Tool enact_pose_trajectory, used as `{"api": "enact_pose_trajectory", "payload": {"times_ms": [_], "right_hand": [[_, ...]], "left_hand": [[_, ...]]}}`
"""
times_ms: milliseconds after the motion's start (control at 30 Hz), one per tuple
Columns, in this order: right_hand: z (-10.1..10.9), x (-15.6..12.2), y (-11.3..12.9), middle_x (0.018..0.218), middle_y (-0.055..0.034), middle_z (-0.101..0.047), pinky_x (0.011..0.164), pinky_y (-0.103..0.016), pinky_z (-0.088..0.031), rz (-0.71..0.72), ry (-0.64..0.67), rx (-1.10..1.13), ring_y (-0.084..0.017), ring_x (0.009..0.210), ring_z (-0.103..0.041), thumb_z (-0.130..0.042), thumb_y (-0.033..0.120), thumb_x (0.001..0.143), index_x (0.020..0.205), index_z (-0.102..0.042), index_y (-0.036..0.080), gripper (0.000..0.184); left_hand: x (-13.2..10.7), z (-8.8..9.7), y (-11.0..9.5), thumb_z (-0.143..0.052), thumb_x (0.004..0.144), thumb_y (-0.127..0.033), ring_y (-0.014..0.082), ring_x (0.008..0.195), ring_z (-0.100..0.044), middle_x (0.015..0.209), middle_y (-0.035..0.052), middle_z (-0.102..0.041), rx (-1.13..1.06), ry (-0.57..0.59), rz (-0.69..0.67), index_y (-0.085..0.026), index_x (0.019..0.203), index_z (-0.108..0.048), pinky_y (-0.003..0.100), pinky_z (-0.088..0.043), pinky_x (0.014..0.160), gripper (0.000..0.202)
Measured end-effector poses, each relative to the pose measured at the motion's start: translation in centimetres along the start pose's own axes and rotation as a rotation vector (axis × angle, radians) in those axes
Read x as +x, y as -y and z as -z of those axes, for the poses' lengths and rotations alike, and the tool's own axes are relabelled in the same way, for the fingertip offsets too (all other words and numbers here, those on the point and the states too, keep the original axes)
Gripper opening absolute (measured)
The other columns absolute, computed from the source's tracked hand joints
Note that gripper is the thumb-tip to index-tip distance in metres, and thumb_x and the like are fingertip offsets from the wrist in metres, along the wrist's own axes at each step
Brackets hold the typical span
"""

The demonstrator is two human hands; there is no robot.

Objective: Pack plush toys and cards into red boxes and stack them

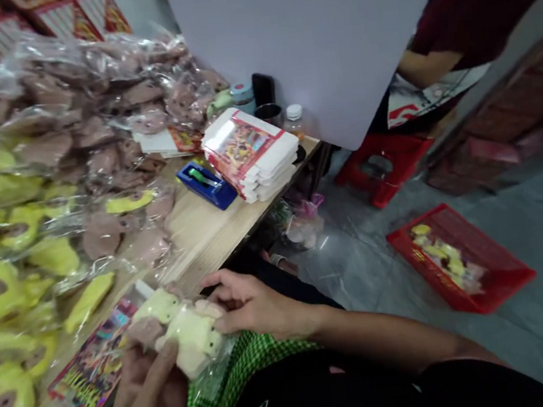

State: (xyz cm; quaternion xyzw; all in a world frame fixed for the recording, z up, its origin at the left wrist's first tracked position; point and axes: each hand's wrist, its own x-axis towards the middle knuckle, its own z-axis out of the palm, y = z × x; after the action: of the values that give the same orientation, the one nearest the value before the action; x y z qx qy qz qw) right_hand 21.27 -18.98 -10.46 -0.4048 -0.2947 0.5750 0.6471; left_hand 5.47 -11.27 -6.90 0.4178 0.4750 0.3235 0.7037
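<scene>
Item: a pale cream soft toy (183, 330) in a clear plastic bag (215, 380), held above the lap. The left hand (148, 403) grips it from below and the right hand (250, 304) from above, both closed on it, steadying it from two sides. Just beside it, a bright printed card (90, 370) lies flat on the pale wooden table (189, 232), within easy reach, against a heaped mound of bagged yellow and pinkish-brown toys (59, 166). Further along: a blue plastic case (208, 184) and squared-up white printed cardboard boxes (249, 156), stacked to save space. On the floor: a red plastic basket (480, 248) of yellow toys (441, 257).
</scene>
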Motion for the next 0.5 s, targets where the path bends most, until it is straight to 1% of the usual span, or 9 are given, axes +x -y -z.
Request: {"api": "enact_pose_trajectory", "payload": {"times_ms": [33,100,167,233,300,333,400,467,500], "right_hand": [[0.8,-0.7,0.3,0.087,0.0039,-0.061,0.057,-0.021,-0.039,-0.037,-0.030,0.121,-0.009,0.066,-0.050,-0.072,0.011,0.068,0.126,-0.058,0.021,0.060],[2.4,-2.2,1.4,0.082,0.0037,-0.060,0.050,-0.021,-0.035,-0.056,-0.081,0.258,-0.008,0.059,-0.047,-0.071,0.013,0.067,0.124,-0.059,0.019,0.059],[4.2,-3.7,2.8,0.082,0.0031,-0.061,0.047,-0.020,-0.034,-0.024,-0.136,0.310,-0.007,0.056,-0.046,-0.073,0.014,0.065,0.120,-0.062,0.018,0.056],[6.0,-5.2,4.0,0.084,0.0024,-0.063,0.046,-0.020,-0.032,0.023,-0.218,0.344,-0.007,0.056,-0.047,-0.075,0.015,0.064,0.119,-0.062,0.017,0.056],[7.8,-6.7,4.9,0.082,0.0032,-0.064,0.044,-0.019,-0.030,0.072,-0.293,0.366,-0.006,0.054,-0.046,-0.075,0.014,0.063,0.118,-0.062,0.017,0.056],[8.7,-7.3,5.1,0.080,0.0038,-0.064,0.044,-0.019,-0.030,0.090,-0.329,0.371,-0.006,0.052,-0.046,-0.075,0.013,0.062,0.116,-0.063,0.016,0.056],[10.2,-8.6,5.0,0.075,0.0051,-0.063,0.042,-0.018,-0.029,0.101,-0.411,0.368,-0.005,0.049,-0.045,-0.074,0.013,0.060,0.113,-0.063,0.016,0.054],[11.7,-9.6,4.6,0.072,0.0061,-0.063,0.041,-0.019,-0.030,0.087,-0.517,0.355,-0.006,0.047,-0.045,-0.073,0.012,0.057,0.110,-0.065,0.015,0.053],[12.3,-10.0,4.3,0.071,0.0060,-0.063,0.040,-0.019,-0.031,0.080,-0.578,0.354,-0.006,0.047,-0.045,-0.072,0.011,0.055,0.108,-0.065,0.015,0.053]], "left_hand": [[0.0,-0.9,-0.1,-0.094,0.066,-0.034,0.0324,0.128,-0.063,0.133,0.0047,-0.070,0.031,0.043,0.006,-0.026,0.130,-0.065,0.041,-0.054,0.112,0.070],[0.1,-2.4,0.1,-0.092,0.069,-0.042,0.0329,0.131,-0.061,0.133,0.0052,-0.070,0.110,0.134,0.061,-0.028,0.134,-0.063,0.039,-0.054,0.112,0.072],[0.5,-3.6,0.8,-0.090,0.071,-0.047,0.0333,0.134,-0.059,0.135,0.0057,-0.069,0.216,0.221,0.120,-0.029,0.138,-0.061,0.038,-0.054,0.112,0.075],[1.5,-4.5,2.1,-0.090,0.070,-0.050,0.0338,0.136,-0.057,0.136,0.0062,-0.069,0.334,0.294,0.145,-0.029,0.136,-0.063,0.037,-0.052,0.113,0.075],[2.8,-5.1,3.5,-0.090,0.068,-0.053,0.0339,0.137,-0.056,0.135,0.0071,-0.069,0.436,0.341,0.158,-0.026,0.131,-0.067,0.035,-0.052,0.113,0.072],[3.5,-5.2,4.1,-0.090,0.067,-0.054,0.0335,0.136,-0.057,0.134,0.0074,-0.070,0.473,0.351,0.165,-0.024,0.127,-0.069,0.032,-0.053,0.111,0.070],[4.9,-5.3,4.8,-0.091,0.066,-0.054,0.0311,0.134,-0.059,0.132,0.0072,-0.071,0.505,0.363,0.163,-0.022,0.120,-0.071,0.024,-0.058,0.101,0.066],[6.1,-5.2,5.1,-0.092,0.067,-0.047,0.0279,0.127,-0.064,0.130,0.0058,-0.072,0.462,0.384,0.167,-0.022,0.116,-0.073,0.017,-0.061,0.091,0.058],[6.5,-5.1,5.2,-0.093,0.068,-0.041,0.0265,0.122,-0.068,0.127,0.0053,-0.073,0.417,0.393,0.185,-0.021,0.114,-0.073,0.016,-0.062,0.088,0.053]]}}
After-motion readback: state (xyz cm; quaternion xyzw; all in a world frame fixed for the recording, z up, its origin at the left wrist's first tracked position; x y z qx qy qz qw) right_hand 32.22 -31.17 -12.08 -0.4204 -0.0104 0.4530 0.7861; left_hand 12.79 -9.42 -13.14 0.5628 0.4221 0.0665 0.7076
